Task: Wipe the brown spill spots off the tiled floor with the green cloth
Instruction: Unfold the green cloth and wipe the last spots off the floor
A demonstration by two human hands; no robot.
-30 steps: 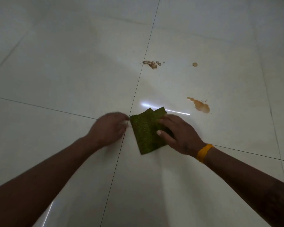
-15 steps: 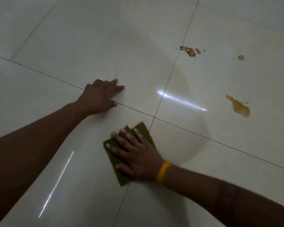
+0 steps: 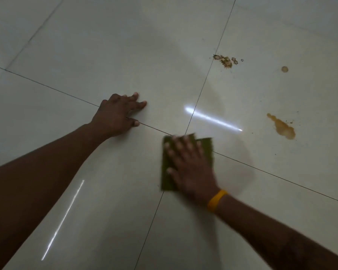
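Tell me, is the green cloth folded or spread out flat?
Folded: the green cloth shows two overlapping layers with offset top edges, pressed flat to the floor under the right hand.

We see a green cloth [image 3: 206, 148], brown spill spots [image 3: 282, 127] on pale cream glossy floor tiles [image 3: 105, 55], and a yellow wristband [image 3: 216, 199].

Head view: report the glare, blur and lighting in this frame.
Head view: dim overall; two bright glare streaks on the glossy tiled floor, one beyond the green cloth, one beside the left forearm. The right hand and cloth are motion-blurred; the left hand and the brown spill spots look sharp. Grout lines bow slightly, a wide-angle effect.
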